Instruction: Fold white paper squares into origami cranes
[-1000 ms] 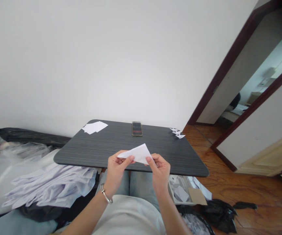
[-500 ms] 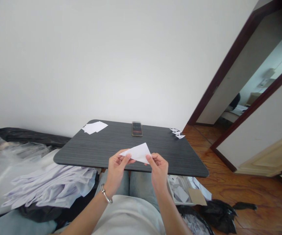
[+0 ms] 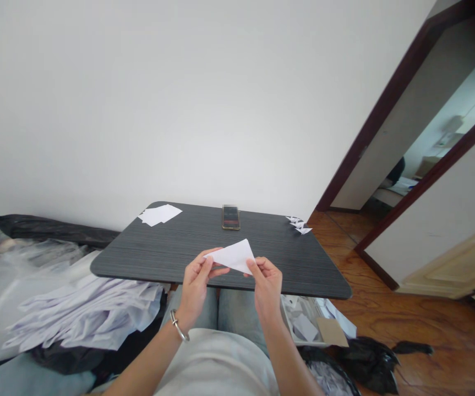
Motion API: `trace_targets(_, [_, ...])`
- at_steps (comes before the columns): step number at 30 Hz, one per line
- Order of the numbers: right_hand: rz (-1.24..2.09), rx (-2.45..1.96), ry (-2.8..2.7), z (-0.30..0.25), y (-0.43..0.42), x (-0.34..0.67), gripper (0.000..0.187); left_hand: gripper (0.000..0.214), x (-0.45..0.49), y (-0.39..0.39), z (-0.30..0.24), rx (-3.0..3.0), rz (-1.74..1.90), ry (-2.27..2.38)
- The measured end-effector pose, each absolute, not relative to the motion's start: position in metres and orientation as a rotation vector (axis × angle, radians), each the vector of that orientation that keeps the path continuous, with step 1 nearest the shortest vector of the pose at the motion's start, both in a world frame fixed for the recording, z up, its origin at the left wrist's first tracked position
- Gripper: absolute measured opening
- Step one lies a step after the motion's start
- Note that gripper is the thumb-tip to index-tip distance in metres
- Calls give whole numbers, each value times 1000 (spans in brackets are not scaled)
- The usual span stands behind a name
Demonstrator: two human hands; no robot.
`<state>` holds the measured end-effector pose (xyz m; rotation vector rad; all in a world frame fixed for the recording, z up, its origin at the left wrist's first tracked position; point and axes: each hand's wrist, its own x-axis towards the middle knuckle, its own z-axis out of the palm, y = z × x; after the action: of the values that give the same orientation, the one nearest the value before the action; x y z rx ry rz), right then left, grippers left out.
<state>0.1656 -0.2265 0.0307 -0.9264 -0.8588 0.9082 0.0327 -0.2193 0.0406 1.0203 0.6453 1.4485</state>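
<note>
Between my two hands is a sheet of white paper (image 3: 234,256) folded into a triangle, held above the front edge of the dark table (image 3: 158,253). My left hand (image 3: 198,275) pinches its pointed left end between thumb and fingers. At the lower right corner, my right hand (image 3: 266,278) grips the paper with the thumb on top. One corner of the triangle points up and away from me. A silver bracelet (image 3: 178,325) circles my left wrist.
White paper sheets (image 3: 160,214) lie at the table's back left. A phone (image 3: 231,218) rests at the back middle, and several small folded paper pieces (image 3: 299,224) stand back right. Below right is a box (image 3: 303,324) of paper scraps; white cloth (image 3: 88,313) is heaped left.
My left thumb has slid left to the tip of the folded paper, and its fingers have shifted beneath. The paper has moved very slightly right and up.
</note>
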Motion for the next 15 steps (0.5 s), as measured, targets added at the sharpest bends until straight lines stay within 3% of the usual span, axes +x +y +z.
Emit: trace_targets(15, [770, -953, -912, 32, -229, 164, 16, 28, 24, -215, 43, 968, 1458, 873])
